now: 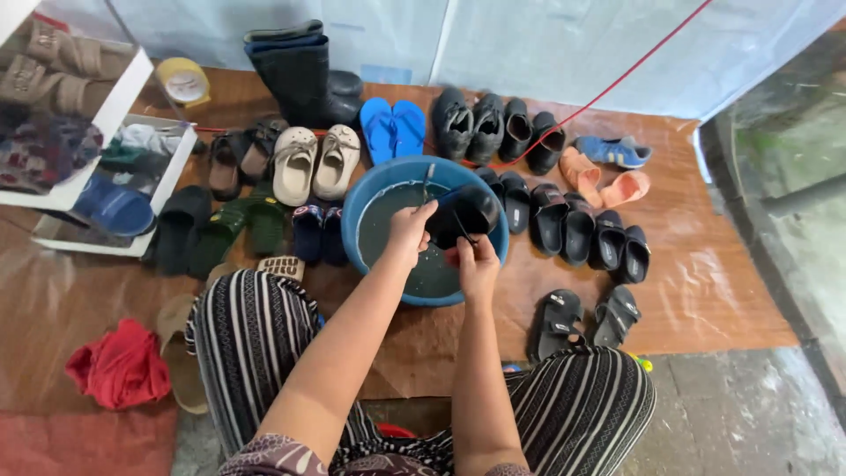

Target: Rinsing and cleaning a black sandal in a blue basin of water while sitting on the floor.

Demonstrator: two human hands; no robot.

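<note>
A blue plastic basin (361, 204) with dark water stands on the brown floor sheet in front of my knees. Over it my left hand (411, 231) grips a black shoe (467, 214), tilted on its side above the water. My right hand (477, 264) is closed just below the shoe, against its lower edge, around something small and dark that I cannot make out. A thin stick-like handle (427, 181) rises from the water at the basin's far side.
Rows of footwear surround the basin: black sandals (577, 231) and slippers (582, 319) to the right, blue flip-flops (393, 128), beige clogs (315, 161), black boots (304, 78), green slippers (231, 231). A red cloth (120, 363) lies left. A white shoe rack (132, 97) stands far left.
</note>
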